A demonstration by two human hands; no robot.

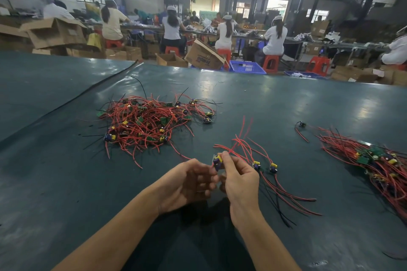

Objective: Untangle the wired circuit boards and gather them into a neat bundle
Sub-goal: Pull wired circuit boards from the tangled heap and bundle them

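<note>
A tangled heap of small circuit boards with red and black wires [149, 121] lies on the dark green table [66, 182], left of centre. A straighter bundle of wired boards [378, 160] lies at the right. My right hand [239, 180] pinches one small board with yellow and blue parts [217, 161] near the table's middle. My left hand [189, 182] is curled beside it, fingers touching the same board's underside and wires. Two more boards [265, 166] lie just right of my right hand, their red wires trailing toward me.
One loose board [301, 125] with a red wire lies apart, right of centre. A black cable [88, 91] runs along a seam at the far left. Beyond the table's far edge, people sit on red stools among cardboard boxes [203, 55] and blue crates.
</note>
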